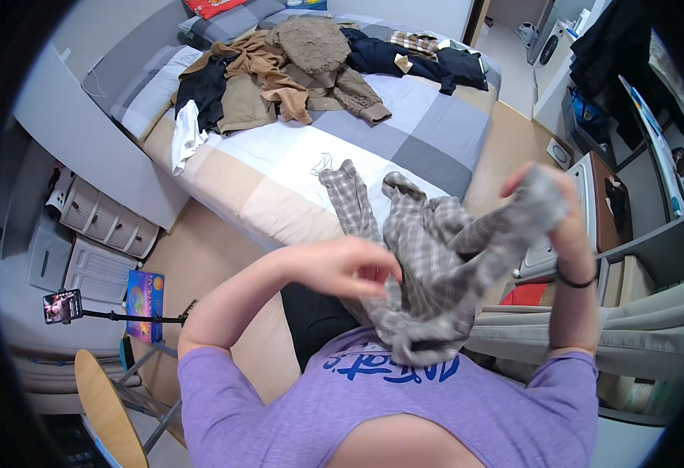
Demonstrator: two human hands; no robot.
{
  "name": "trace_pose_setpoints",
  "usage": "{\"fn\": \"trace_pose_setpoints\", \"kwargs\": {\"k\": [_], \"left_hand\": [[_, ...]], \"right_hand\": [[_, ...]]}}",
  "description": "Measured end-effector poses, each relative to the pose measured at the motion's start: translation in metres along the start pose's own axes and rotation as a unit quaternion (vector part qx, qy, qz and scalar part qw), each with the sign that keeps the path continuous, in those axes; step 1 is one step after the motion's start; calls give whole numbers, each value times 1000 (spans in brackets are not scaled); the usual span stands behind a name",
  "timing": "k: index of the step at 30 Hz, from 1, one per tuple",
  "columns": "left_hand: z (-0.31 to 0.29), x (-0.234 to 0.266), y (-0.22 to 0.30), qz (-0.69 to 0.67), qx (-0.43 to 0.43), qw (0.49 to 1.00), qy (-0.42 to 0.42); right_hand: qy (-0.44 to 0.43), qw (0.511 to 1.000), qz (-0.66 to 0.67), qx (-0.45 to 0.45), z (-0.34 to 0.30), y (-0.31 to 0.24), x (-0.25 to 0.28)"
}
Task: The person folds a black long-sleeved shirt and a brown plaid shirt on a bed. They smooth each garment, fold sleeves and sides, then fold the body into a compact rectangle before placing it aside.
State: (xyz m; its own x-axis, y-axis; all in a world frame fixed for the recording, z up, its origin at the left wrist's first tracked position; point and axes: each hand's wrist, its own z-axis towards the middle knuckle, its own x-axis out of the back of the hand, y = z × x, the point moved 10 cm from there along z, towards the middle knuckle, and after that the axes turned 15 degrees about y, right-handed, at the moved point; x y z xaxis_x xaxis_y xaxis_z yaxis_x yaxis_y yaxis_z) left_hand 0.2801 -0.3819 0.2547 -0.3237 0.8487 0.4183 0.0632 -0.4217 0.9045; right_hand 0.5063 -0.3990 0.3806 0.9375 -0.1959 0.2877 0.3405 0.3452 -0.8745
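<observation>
Grey checked shirt point(435, 265) hangs bunched before the chest, over the near edge of the bed point(295, 168); the right hand point(549, 207) has its fingers closed on one raised end, and the left hand point(342, 269) pinches the cloth lower down, fingers curled into it. Judged step: shaking the shirt out for folding, so the next move calls for finding a seam or collar and pulling the cloth flat. Long axis runs from the raised right end down to the chest, one sleeve pointing toward the clothes pile point(295, 70).
</observation>
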Motion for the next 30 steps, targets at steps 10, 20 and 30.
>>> {"fn": "trace_pose_setpoints", "kwargs": {"k": [10, 20, 30], "left_hand": [[116, 148, -356, -257, 379, 807, 373], [261, 225, -514, -423, 422, 658, 459], [0, 571, -284, -398, -99, 512, 755]], "right_hand": [[64, 924, -349, -143, -35, 319, -126], [106, 930, -348, -49, -74, 378, -162], [93, 925, -366, -44, -81, 384, -166]]}}
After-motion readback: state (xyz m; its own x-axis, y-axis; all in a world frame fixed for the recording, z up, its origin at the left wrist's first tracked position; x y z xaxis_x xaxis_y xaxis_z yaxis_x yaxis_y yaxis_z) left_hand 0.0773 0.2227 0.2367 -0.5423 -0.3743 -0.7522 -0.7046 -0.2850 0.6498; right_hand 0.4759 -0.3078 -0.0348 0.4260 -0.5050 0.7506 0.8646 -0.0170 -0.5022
